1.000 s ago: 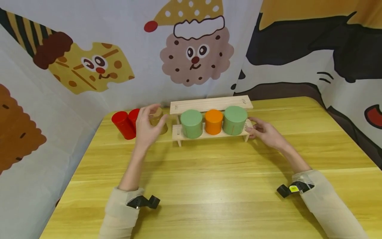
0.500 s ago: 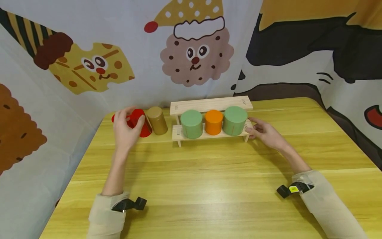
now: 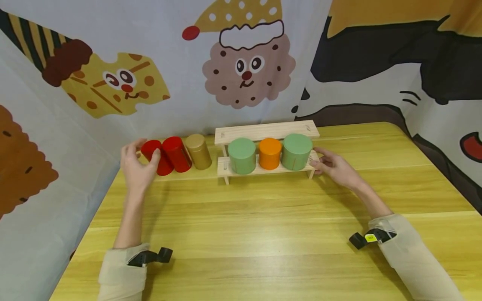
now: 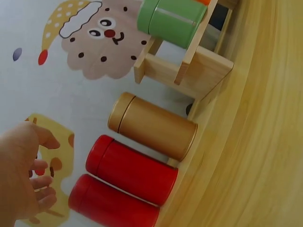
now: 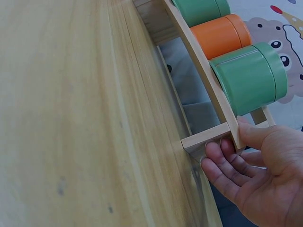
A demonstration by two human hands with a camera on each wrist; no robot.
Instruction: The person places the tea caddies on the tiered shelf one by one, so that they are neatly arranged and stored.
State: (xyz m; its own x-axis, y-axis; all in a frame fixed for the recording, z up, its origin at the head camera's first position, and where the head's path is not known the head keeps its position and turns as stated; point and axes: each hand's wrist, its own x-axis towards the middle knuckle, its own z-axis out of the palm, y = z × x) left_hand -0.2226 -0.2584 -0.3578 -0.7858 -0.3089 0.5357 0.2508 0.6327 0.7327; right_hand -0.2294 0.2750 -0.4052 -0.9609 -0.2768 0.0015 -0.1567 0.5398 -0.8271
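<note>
At the far left, my left hand (image 3: 136, 167) is beside the outer red can (image 3: 164, 165), thumb and fingers apart near its top. In the left wrist view a gap shows between those loosely bent fingers and the lids. A second red can (image 3: 177, 154) and a gold can (image 3: 198, 151) stand right of it. My right hand (image 3: 337, 169) grips the right end of a two-tier wooden rack (image 3: 265, 131), thumb on the lower board, fingers beneath. On that board stand a green tin (image 3: 242, 156), an orange tin (image 3: 269, 154) and another green tin (image 3: 297, 151).
The wooden table (image 3: 256, 225) reaches back to a cartoon-printed curtain (image 3: 158, 50) behind the cans and rack. Both wrists carry a small black camera on a strap, such as the right camera (image 3: 357, 240).
My left hand has moved left, from in front of the gold can, past the second red can, to the outer red can. The cans, rack and right hand stay where they were.
</note>
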